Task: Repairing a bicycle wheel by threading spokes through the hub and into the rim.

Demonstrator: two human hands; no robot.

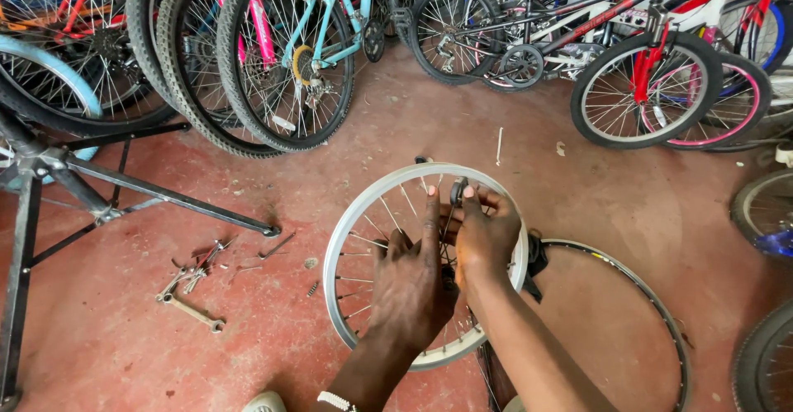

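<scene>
both hands over the silver wheel (355,222) at frame centre, left hand (410,284) fingers spread flat on spokes, right hand (483,238) pinching a small dark part (458,190) at 12 o'clock, wrenches (192,284) lying at 9 o'clock, wheel work looks midway.

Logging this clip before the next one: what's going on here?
A person holds a silver spoked wheel rim upright over a red floor. The left hand lies on the spokes by the hub; the right hand pinches a small dark part at the centre. A second rim lies beside it, wrenches lie left, and bicycles stand behind.
</scene>
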